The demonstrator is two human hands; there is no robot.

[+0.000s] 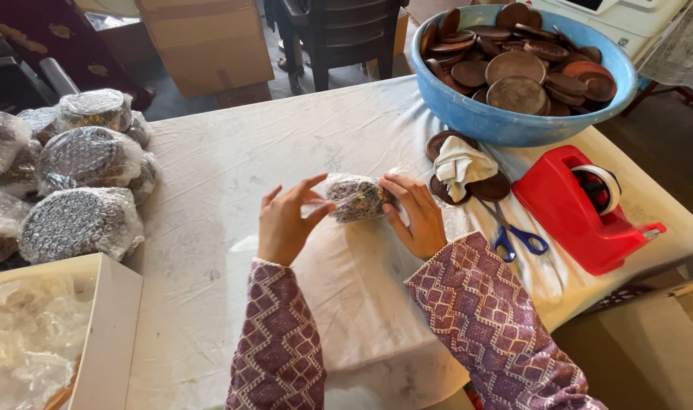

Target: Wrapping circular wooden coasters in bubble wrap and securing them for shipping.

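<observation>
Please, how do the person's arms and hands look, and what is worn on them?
Both arms wear long knitted sleeves, purple with pale zigzag and diamond patterns, ending in pale cuffs at the wrists. The left hand and right hand are bare: no gloves, and no rings or watch can be seen.

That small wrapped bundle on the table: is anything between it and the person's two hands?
Nothing visible. The left hand and right hand already touch the small plastic-wrapped bundle from either side. The scissors and red tape dispenser lie off to the right.
</observation>
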